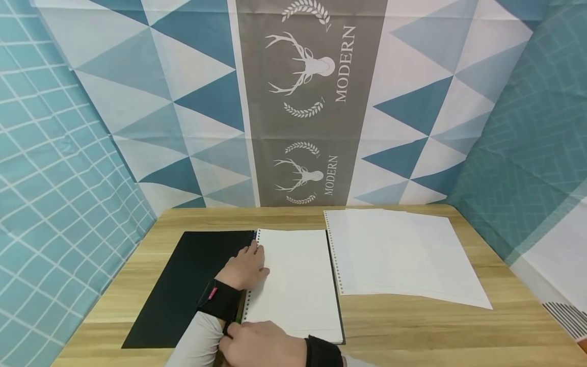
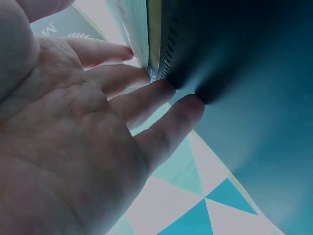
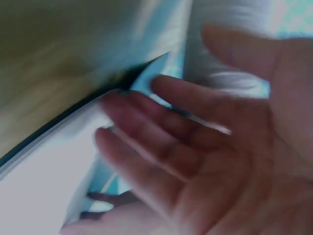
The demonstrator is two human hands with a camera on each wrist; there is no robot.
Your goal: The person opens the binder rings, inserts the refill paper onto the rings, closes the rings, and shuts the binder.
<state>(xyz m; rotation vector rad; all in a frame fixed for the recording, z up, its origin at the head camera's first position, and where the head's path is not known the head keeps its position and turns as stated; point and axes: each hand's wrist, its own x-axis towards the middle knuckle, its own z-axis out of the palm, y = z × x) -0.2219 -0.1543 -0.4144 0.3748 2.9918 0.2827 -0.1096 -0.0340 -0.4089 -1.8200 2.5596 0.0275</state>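
Rests the bare left hand [image 1: 245, 267], fingers spread, along the far half of the hole-edged spine [image 1: 248, 302] of an open black-covered, white-paged notebook [image 1: 293, 280] pointing lengthwise away on the wood-grain table [image 1: 403, 326], and holds the right hand [image 1: 263, 340], straight-fingered, by its near end.

One counter [image 1: 412, 329]. Two hands: one left hand [image 1: 245, 267], one right hand [image 1: 268, 344]. Two black wristbands [image 1: 221, 302], one per wrist. One stack of punched pages [image 1: 293, 275] in the middle, one black cover [image 1: 174, 290] at left. Several loose sheets [image 1: 403, 255] at right, overlapping, so uncountable. Far backdrop [image 1: 249, 168]: two deer heads [image 1: 318, 67], two "MODERN" words [image 1: 346, 63], four leafy sprigs [image 1: 304, 112].
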